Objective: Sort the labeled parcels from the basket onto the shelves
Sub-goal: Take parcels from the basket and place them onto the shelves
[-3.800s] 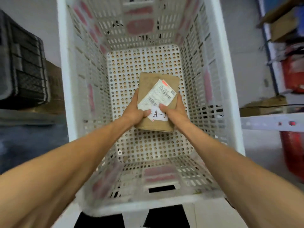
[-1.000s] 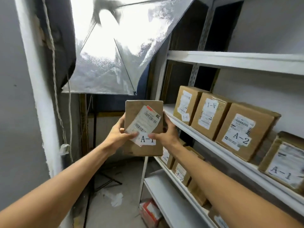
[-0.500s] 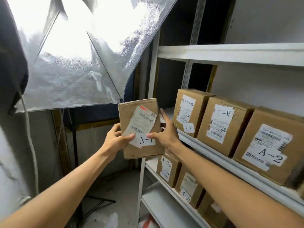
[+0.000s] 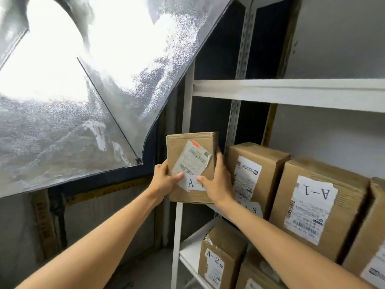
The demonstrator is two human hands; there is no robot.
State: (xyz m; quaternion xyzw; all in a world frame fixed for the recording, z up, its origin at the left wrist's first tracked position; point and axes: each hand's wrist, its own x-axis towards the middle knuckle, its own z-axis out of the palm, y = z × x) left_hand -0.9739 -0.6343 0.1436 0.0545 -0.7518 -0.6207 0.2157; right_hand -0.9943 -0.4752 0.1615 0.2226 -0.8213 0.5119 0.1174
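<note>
Two-handed grip on parcel point(image 4: 191, 149): left hand point(image 4: 164, 182) pinching left edge, right hand point(image 4: 216, 184) clamping right edge, fingers mostly hidden behind. On label "A-", last character covered by right thumb. Held upright at left end of shelf rack point(image 4: 186, 122), middle level, just beside three shelved boxes point(image 4: 316, 205), third cut off. Below, two lower boxes point(image 4: 220, 259), one partly hidden.

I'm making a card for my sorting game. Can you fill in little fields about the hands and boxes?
Held parcel: brown box, label starts A-, rest under a thumb
Left hand: grips its left side
Right hand: grips its right side
Same row: box with upside-down A-1 label
Lower shelf: box labelled A-2
</note>
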